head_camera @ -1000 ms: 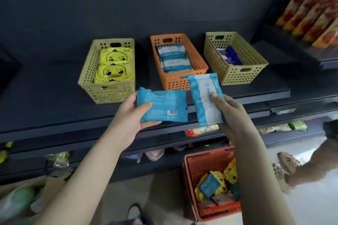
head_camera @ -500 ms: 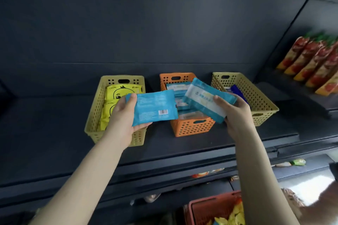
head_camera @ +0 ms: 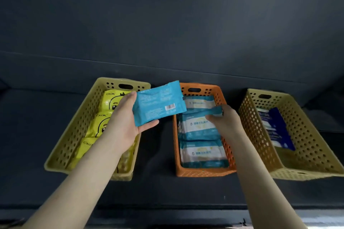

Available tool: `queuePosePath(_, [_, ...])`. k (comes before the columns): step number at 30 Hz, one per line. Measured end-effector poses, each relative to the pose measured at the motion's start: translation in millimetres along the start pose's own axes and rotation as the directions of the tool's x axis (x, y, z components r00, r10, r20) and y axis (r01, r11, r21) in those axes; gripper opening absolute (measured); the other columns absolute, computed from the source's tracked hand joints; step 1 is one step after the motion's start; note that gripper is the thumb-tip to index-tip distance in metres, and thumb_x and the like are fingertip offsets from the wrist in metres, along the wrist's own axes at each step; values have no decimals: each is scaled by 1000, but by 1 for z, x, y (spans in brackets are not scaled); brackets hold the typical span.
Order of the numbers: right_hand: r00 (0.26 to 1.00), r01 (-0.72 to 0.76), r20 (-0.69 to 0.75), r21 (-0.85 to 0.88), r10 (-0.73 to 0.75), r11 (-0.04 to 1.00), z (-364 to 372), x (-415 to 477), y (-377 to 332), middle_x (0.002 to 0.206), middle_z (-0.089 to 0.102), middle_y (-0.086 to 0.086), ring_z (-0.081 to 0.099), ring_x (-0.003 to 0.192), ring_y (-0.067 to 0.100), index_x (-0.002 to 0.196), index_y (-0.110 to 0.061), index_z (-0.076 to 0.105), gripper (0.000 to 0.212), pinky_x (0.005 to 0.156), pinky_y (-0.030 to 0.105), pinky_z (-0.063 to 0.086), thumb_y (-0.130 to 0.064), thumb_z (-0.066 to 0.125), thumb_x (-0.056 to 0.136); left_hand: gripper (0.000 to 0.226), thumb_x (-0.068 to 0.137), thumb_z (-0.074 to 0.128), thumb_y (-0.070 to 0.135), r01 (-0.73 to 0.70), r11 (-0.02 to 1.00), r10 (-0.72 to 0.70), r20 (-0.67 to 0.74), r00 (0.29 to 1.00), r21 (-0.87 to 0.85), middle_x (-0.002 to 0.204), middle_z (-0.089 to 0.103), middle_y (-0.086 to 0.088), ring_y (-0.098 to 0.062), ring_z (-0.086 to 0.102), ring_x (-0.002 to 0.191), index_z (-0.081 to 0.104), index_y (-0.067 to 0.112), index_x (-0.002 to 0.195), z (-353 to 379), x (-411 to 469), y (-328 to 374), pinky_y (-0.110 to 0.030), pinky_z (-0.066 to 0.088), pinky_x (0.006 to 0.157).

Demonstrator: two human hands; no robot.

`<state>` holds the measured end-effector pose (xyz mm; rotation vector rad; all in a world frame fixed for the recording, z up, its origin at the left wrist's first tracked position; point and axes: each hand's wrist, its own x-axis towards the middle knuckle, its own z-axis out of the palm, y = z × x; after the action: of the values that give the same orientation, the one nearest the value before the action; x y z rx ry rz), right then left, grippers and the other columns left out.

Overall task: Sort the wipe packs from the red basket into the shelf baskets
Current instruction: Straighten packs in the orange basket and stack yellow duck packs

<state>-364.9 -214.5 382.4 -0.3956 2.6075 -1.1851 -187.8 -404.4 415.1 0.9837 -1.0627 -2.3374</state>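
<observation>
My left hand (head_camera: 124,126) grips a light blue wipe pack (head_camera: 159,105), barcode side up, above the gap between the left yellow basket (head_camera: 74,135) and the orange basket (head_camera: 225,102). My right hand (head_camera: 226,123) reaches into the orange basket and pinches a second light blue pack (head_camera: 204,112) by its edge, low over the blue-and-white packs (head_camera: 202,152) stacked there. Yellow duck-print packs (head_camera: 104,117) fill the left yellow basket. Dark blue packs (head_camera: 275,126) lie in the right yellow basket (head_camera: 307,145). The red basket is out of view.
All three baskets stand side by side on a dark shelf (head_camera: 28,126) against a dark back panel (head_camera: 167,24). The shelf's front edge (head_camera: 167,208) runs across the bottom of the view.
The view has tilted up and closed in on the shelf; the red basket has dropped out of sight. My right hand has lowered its pack into the orange basket. My left hand has stayed near the basket gap.
</observation>
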Motion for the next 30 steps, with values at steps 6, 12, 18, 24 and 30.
queuePosePath(6, [985,148,-36,-305,-167,941,12,-1,3,126,51,2,55,108,20,123,-14,56,47,82,23,42,-21,75,80,29,97,48,42,-27,999,27,30,999,20,122,63,-2,-22,69,102,54,28,122,0,13,-1,-45,59,72])
queuePosePath(12, [981,191,44,-423,-190,886,16,-7,0,119,59,-3,54,113,17,103,-19,69,30,94,29,45,-39,71,82,39,92,49,50,-139,973,109,159,981,187,116,67,-4,-21,69,102,58,21,115,9,11,4,-46,58,78])
queuePosePath(18, [806,-458,584,514,95,725,-20,-36,-42,96,72,14,66,73,20,112,-12,66,63,63,27,46,-63,35,92,20,84,70,21,-594,609,73,708,702,526,116,65,17,-1,57,115,62,27,102,20,4,1,-22,49,95])
queuePosePath(24, [843,-467,522,594,128,655,-26,-44,-26,107,71,14,67,79,21,124,-8,58,53,58,23,54,-32,71,78,57,79,75,21,-720,428,-82,817,571,547,133,46,29,9,37,129,48,41,125,25,4,-9,-14,32,107])
queuePosePath(30, [902,-327,417,490,112,808,-39,-58,-10,117,65,12,69,99,27,124,-17,49,49,69,39,61,4,66,83,72,86,62,49,-648,348,-57,706,706,677,157,-2,27,-2,-7,146,21,46,145,28,24,-20,-43,10,120])
